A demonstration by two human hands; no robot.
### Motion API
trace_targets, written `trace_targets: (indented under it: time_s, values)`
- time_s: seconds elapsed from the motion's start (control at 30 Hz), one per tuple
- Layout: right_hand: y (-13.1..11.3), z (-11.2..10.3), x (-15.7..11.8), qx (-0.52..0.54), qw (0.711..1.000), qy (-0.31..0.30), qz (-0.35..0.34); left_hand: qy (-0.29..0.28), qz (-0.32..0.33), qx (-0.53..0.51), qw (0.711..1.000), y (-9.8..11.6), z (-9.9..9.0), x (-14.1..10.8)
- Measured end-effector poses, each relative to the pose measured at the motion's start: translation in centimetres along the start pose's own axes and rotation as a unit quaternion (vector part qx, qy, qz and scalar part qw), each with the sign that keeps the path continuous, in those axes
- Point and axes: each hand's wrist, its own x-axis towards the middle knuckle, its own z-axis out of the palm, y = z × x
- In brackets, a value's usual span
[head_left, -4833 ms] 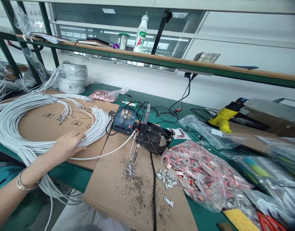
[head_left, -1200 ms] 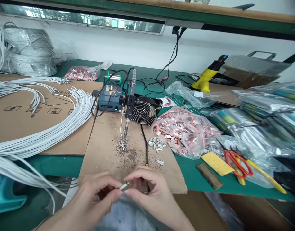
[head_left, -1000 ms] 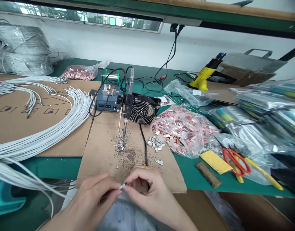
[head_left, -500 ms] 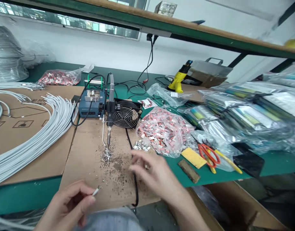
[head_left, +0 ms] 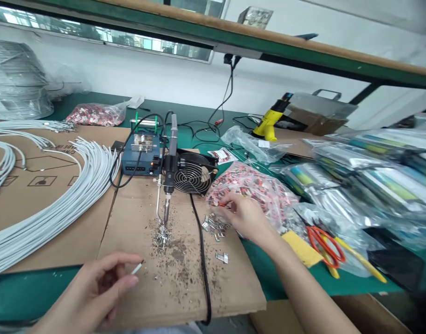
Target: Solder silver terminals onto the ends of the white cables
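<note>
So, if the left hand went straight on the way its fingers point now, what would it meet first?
Scattered specks aside, probably the black cord across the cardboard; the left hand, holding a white cable end, might pass above it, as height is unclear.

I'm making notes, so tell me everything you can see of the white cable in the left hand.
The white cable looks slim and plastic-coated, its end pinched by the left hand. The short visible length slants up to the right over the brown cardboard, dark at the very end, too small to make out. The rest is hidden.
</note>
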Motion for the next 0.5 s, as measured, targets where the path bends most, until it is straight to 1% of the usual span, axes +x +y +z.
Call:
trace_targets:
  time_s: [0.07,0.1,0.13,0.17,0.23,0.3,0.33,0.37,0.43,0.5]
  values:
    - [-0.9,-0.4,-0.7,0.079,0.997,0.001,-0.004,-0.045,0.006,0.07,0.996,1.4,-0.6,0.8]
    - [-1.6,-0.4,-1.1,0.17,0.985,-0.013,-0.01,-0.066,0.009,0.095,0.993,2.2,-0.9,1.4]
    - [-2.4,-0.4,-1.5,0.24,0.969,-0.047,-0.024,-0.085,0.016,0.113,0.99,3.0,-1.1,2.1]
    - [-3.4,-0.3,-1.8,0.279,0.956,-0.082,-0.043,-0.094,0.018,0.133,0.986,3.7,-1.3,2.8]
    - [-5.4,0.3,-2.2,0.294,0.942,-0.142,-0.078,-0.119,0.035,0.152,0.981,4.9,-1.4,4.2]
    - [-7.1,1.4,-2.3,0.318,0.929,-0.176,-0.076,-0.14,0.051,0.153,0.977,5.7,-1.3,5.3]
    - [-7.7,2.0,-2.2,0.347,0.917,-0.19,-0.056,-0.146,0.057,0.152,0.976,6.0,-1.2,5.6]
    - [-8.2,2.6,-2.1,0.389,0.898,-0.204,-0.024,-0.152,0.059,0.15,0.975,6.2,-1.1,5.9]
    - [-8.7,3.9,-1.8,0.482,0.843,-0.232,0.06,-0.158,0.052,0.153,0.974,6.5,-0.9,6.1]
    - [-8.9,4.8,-1.5,0.554,0.785,-0.245,0.132,-0.162,0.036,0.152,0.974,6.7,-0.8,6.0]
